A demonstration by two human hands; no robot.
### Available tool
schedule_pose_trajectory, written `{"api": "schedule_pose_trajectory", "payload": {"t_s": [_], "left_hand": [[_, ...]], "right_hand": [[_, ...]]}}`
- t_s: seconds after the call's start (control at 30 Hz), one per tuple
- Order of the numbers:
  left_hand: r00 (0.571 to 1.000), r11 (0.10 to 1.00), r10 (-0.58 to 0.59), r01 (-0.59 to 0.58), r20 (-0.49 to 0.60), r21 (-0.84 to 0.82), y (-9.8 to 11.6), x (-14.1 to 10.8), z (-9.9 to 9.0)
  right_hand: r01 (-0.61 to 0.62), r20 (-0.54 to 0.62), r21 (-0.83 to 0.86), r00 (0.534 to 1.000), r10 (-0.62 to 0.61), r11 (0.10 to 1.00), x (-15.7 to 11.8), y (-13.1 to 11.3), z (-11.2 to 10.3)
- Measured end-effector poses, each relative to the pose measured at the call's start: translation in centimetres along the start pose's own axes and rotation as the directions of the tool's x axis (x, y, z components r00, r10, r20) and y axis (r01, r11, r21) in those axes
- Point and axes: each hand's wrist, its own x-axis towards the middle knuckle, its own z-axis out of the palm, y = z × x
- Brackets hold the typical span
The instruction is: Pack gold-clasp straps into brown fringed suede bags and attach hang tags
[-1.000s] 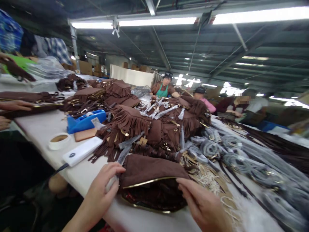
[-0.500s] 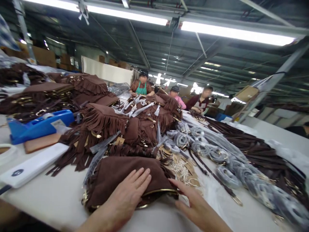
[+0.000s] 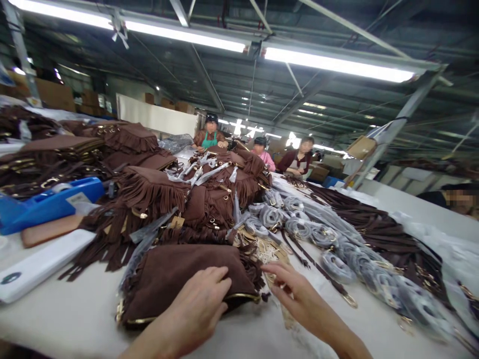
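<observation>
A dark brown fringed bag [image 3: 168,271] lies flat at the table's near edge, with a gold zipper [image 3: 243,296] along its side towards me. My left hand [image 3: 200,299] is on the front of the bag, fingers bent and thumb near the zipper edge, gripping the bag there; the fingertips are partly hidden. Just off the bag's right end hovers my right hand [image 3: 294,291], its thumb and fingers apart and nothing held between them. Fringe strands [image 3: 254,269] hang out beside it. Paper tags with white strings [image 3: 264,249] lie behind this hand.
A heap of brown fringed bags [image 3: 209,202] rises behind. On the right are plastic-wrapped coiled straps [image 3: 337,267] and loose dark straps [image 3: 374,229]. A blue tape dispenser [image 3: 48,204] and a white flat device [image 3: 45,264] sit left. Several people, including one in a green apron [image 3: 210,139], are beyond.
My left hand has gone from lying flat on the bag to bent fingers at its edge. My right hand has come away from the bag's zipper end. The zipper opening looks narrower.
</observation>
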Motion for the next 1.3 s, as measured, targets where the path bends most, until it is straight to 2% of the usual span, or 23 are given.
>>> {"api": "schedule_pose_trajectory", "payload": {"t_s": [0.1,0.2,0.27,0.33,0.53,0.73,0.83,0.9,0.97,1.07,1.13,1.2,1.23,1.3], "left_hand": [[0.985,0.988,0.153,-0.151,-0.079,0.029,0.5,1.6,2.3],[0.944,0.94,0.325,-0.317,-0.046,0.129,-0.6,2.6,5.6],[0.928,0.914,0.371,-0.361,-0.025,0.187,-1.4,2.6,7.3],[0.927,0.907,0.374,-0.361,-0.02,0.216,-2.0,2.4,7.9],[0.95,0.93,0.312,-0.31,0.025,0.197,-1.6,2.2,6.9],[0.962,0.958,0.269,-0.271,0.036,0.091,-0.9,2.4,6.1],[0.977,0.977,0.212,-0.21,-0.036,0.043,0.6,2.5,5.6],[0.986,0.993,0.113,-0.115,-0.118,-0.009,2.0,2.8,5.3],[0.988,0.995,0.02,-0.034,-0.152,-0.093,3.4,3.3,5.2],[0.99,0.966,-0.026,-0.01,-0.137,-0.257,4.6,4.8,5.4],[0.987,0.93,-0.036,-0.024,-0.154,-0.368,4.7,5.7,5.9],[0.981,0.894,-0.045,-0.044,-0.188,-0.445,4.4,6.3,6.5],[0.978,0.88,-0.044,-0.059,-0.203,-0.471,4.3,6.5,6.7],[0.972,0.861,-0.045,-0.08,-0.232,-0.502,4.0,6.5,7.0]], "right_hand": [[0.041,0.084,-0.034,0.996,-0.038,0.999,-0.6,1.4,0.9],[0.018,0.187,-0.173,0.982,0.015,0.985,-1.1,2.6,2.1],[-0.003,0.171,-0.268,0.984,0.05,0.964,-1.1,2.8,2.8],[-0.001,0.158,-0.332,0.986,0.056,0.943,-0.8,2.7,3.2],[0.057,0.221,-0.544,0.972,0.077,0.837,0.2,1.5,3.0],[0.109,0.258,-0.599,0.964,0.063,0.793,0.6,0.6,1.7],[0.069,0.258,-0.619,0.959,0.12,0.782,0.7,0.2,1.2],[0.044,0.239,-0.635,0.961,0.142,0.771,0.6,-0.1,0.8],[0.035,0.219,-0.639,0.966,0.138,0.769,0.5,-0.6,0.5],[0.009,0.204,-0.612,0.968,0.147,0.791,0.4,-1.8,-0.3],[-0.02,0.197,-0.536,0.969,0.149,0.844,0.3,-2.6,-0.9],[-0.061,0.212,-0.346,0.967,0.142,0.936,0.2,-3.2,-1.7],[-0.104,0.245,-0.199,0.958,0.152,0.975,0.1,-3.4,-2.1],[-0.243,0.356,0.13,0.916,0.184,0.961,0.0,-3.5,-2.8]]}}
